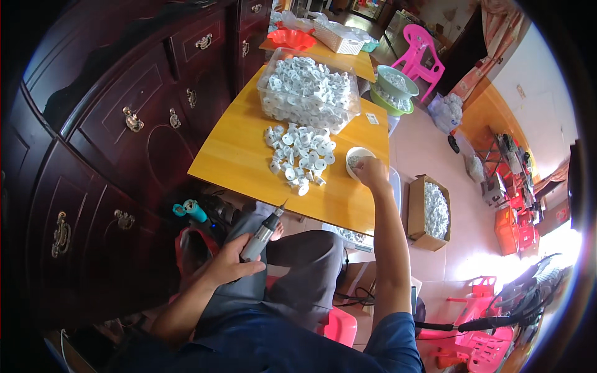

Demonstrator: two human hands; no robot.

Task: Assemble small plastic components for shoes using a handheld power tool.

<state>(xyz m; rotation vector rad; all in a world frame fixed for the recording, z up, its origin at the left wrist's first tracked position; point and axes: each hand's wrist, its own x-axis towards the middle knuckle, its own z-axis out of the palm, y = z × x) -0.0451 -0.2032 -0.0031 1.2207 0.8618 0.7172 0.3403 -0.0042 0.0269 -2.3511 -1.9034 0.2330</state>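
Driver [262, 236] gripped in left hand [231, 262], 7 o'clock of pile [301, 154], bit [283, 206] toward 1. Right hand [371, 171] at bowl [359, 150], driver's 2 o'clock; fingertips hidden, can't tell grip.

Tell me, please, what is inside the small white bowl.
Small greyish pieces show inside the white bowl; the right grip covers part of it, so what lies beneath cannot be seen.
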